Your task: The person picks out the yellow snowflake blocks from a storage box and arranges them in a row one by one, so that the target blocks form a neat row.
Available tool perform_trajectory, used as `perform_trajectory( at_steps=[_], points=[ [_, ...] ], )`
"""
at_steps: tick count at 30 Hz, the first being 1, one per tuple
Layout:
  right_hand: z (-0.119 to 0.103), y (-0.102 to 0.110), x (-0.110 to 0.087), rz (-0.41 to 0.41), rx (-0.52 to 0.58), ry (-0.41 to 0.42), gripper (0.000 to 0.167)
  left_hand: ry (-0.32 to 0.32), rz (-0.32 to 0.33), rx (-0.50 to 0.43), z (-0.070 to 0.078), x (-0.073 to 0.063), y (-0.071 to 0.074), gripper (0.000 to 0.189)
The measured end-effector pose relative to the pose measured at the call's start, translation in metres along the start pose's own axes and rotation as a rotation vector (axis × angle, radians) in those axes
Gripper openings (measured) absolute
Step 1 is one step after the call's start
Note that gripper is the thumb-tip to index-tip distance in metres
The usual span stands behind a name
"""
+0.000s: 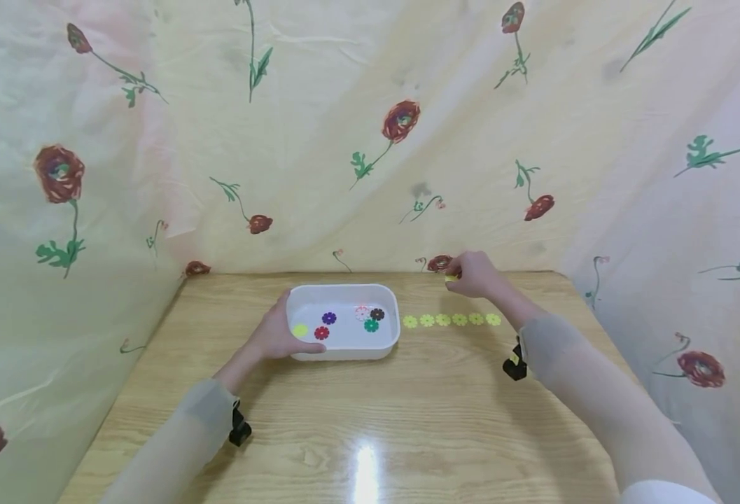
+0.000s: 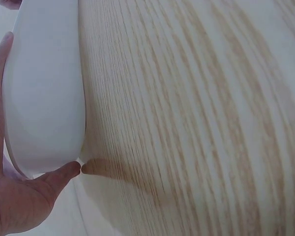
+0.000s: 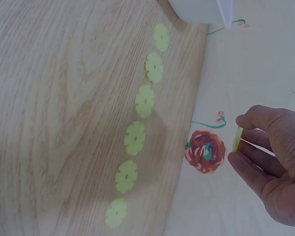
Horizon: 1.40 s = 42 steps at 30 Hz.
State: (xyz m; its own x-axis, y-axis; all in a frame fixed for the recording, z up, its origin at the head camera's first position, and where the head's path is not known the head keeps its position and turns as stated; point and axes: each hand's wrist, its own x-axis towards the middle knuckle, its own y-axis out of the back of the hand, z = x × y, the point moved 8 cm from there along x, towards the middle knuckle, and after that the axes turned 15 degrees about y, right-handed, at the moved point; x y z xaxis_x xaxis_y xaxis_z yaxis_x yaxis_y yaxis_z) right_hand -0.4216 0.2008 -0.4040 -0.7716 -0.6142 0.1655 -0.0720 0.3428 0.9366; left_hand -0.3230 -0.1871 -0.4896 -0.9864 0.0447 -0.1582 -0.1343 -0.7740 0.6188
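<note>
A white plastic tub [image 1: 344, 353] sits on the table with several flower-shaped plastic discs in it: purple, red, pink, dark brown, green and yellow. My left hand [image 1: 278, 332] grips its left end, thumb along the near side and fingers round the far side; the left wrist view shows this hand [image 2: 24, 196] against the tub wall [image 2: 44, 88]. Between thumb and fingertips my right hand [image 1: 473, 274] pinches a yellow flower-shaped disc [image 3: 237, 139], held on edge above the table's far side. Below it, several yellow discs [image 1: 459, 320] lie in a row to the tub's right.
The wood-grain table [image 1: 344, 420] ends at a flower-printed cloth [image 1: 319, 154] that hangs behind it and along both sides. Each forearm wears a grey band with a small black device [image 1: 515, 365] on it. A bright reflection shows near the table's front.
</note>
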Motion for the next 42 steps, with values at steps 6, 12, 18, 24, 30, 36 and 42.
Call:
perform_trajectory(
  at_steps=[6, 12, 18, 24, 30, 36, 42],
  points=[
    [0.016, 0.001, -0.015, -0.007, -0.005, -0.028, 0.026, -0.005, -0.001, -0.002, 0.0, 0.0, -0.001, 0.127],
    [0.029, 0.005, -0.03, -0.006, -0.014, -0.061, 0.026, -0.016, -0.001, 0.005, 0.002, 0.0, 0.0, 0.128],
    [0.044, 0.007, -0.042, 0.018, -0.025, -0.081, 0.028, 0.004, 0.006, 0.011, 0.001, 0.0, 0.002, 0.129],
    [0.051, 0.009, -0.055, 0.044, -0.03, -0.084, 0.026, 0.006, 0.002, 0.01, 0.002, -0.001, 0.001, 0.127],
    [0.058, 0.006, -0.064, -0.003, -0.036, -0.125, 0.028, 0.004, 0.001, -0.004, 0.002, -0.001, 0.001, 0.125],
    [0.067, 0.007, -0.072, -0.002, -0.06, -0.116, 0.027, 0.011, 0.005, 0.006, 0.0, 0.0, 0.0, 0.126],
    [0.076, 0.007, -0.081, -0.018, -0.07, -0.126, 0.028, 0.033, 0.011, 0.021, -0.003, 0.0, 0.0, 0.131]
  ],
)
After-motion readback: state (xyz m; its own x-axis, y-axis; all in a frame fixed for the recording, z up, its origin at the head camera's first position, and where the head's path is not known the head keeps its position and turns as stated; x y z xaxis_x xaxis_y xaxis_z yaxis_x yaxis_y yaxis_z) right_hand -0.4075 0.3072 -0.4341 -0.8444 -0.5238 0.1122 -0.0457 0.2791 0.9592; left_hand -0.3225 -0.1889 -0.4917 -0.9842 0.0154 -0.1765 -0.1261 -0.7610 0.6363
